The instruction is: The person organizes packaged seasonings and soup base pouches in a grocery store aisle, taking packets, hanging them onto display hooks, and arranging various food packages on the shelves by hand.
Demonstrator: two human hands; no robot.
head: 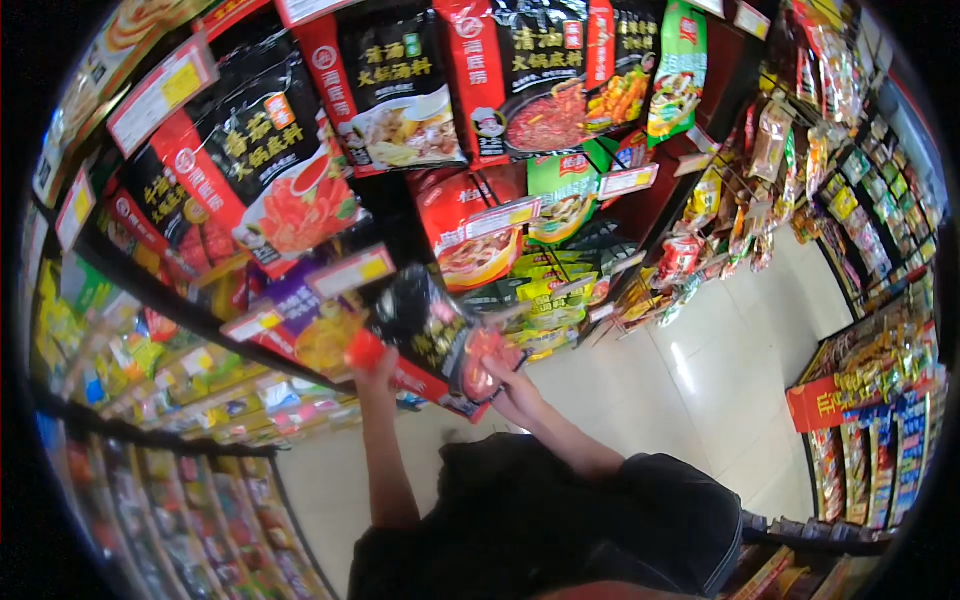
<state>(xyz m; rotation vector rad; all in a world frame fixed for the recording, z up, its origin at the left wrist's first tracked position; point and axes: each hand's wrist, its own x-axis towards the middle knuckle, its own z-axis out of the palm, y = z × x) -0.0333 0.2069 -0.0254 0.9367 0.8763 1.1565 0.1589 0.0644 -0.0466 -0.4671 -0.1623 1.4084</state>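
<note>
A black and red food packet [442, 337], blurred by motion, is held tilted before the hanging shelf display. My right hand [517, 394] grips its lower right edge, the thumb over the pictured front. My left hand [377, 369] is at the packet's left side, by its red upper corner; its fingers are partly hidden and blurred. Just above hang a red packet [480, 262] and a green packet [562, 195]. Larger black and red hot pot seasoning packets [285, 165] fill the rack higher up.
Price tag holders [352, 271] stick out from the rack close to the hands. Small snack packets [679, 255] hang on hooks at the right. Low shelves [202, 517] stand at lower left, a stocked display [862, 450] at far right. Pale floor tiles [675, 390] lie between.
</note>
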